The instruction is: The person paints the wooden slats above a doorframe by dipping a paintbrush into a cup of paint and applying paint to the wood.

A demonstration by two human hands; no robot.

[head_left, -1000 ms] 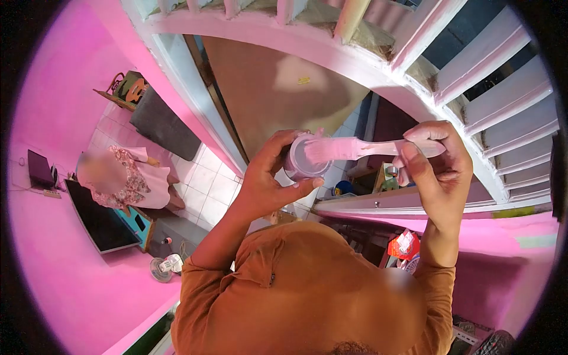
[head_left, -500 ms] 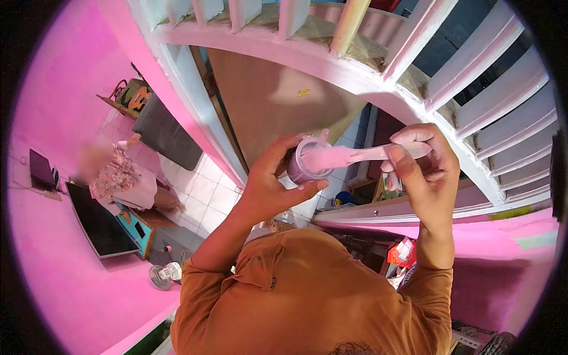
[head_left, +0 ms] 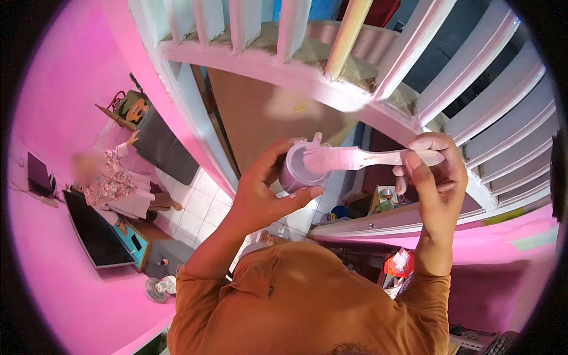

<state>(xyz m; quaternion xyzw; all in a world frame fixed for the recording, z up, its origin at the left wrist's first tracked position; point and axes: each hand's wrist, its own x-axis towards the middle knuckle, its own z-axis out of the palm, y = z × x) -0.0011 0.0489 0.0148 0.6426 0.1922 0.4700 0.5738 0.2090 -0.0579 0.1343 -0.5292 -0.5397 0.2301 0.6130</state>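
Observation:
My left hand [head_left: 266, 186] is wrapped round a small clear cup [head_left: 294, 177] with pink paint on its rim. In my right hand [head_left: 435, 177] is the pale handle of a paintbrush [head_left: 378, 158], pinched between thumb and fingers. The brush lies nearly level, its pink-coated bristles over the cup's mouth and touching or close to the rim. How much paint the cup holds cannot be told.
White and pink balusters [head_left: 408, 50] rise from a curved ledge [head_left: 254, 56] ahead. A brown panel [head_left: 266, 112] is below it. At the left, another person [head_left: 121, 183] stands by a television [head_left: 97, 231], near a grey couch [head_left: 165, 145] and a fan [head_left: 158, 289].
The brush dipped deeper into the cup, then came back up and right with my right hand. The other person has shifted and stretched an arm toward the couch.

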